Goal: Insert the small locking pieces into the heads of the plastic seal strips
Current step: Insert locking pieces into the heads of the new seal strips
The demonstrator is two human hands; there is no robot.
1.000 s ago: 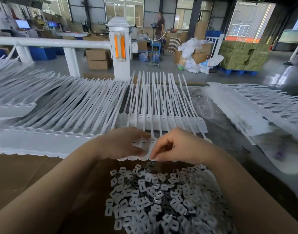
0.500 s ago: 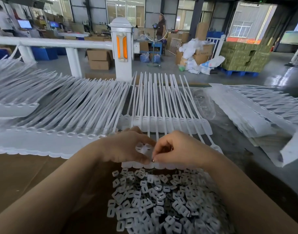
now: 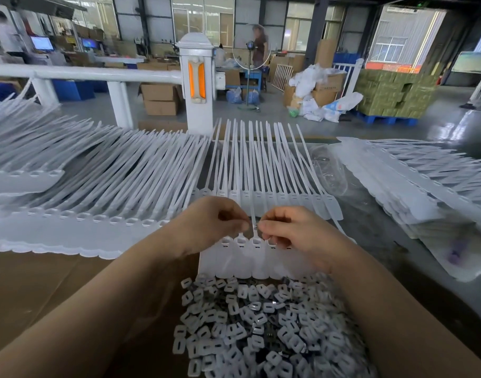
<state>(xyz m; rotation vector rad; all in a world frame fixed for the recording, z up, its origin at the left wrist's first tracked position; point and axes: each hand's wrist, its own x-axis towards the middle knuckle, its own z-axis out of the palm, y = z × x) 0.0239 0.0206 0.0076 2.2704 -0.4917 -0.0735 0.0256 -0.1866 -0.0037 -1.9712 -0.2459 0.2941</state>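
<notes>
Both hands [image 3: 214, 225] [image 3: 293, 230] pinch a locking piece [image 3: 255, 227] above seal strips [image 3: 250, 257].

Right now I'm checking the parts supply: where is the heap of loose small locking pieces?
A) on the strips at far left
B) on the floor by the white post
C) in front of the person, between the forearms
C: the locking pieces lie heaped on brown cardboard between the forearms, below the seal strips.

Bare forearms, no sleeves, left hand [image 3: 212, 225], right hand [image 3: 293, 230]
</notes>
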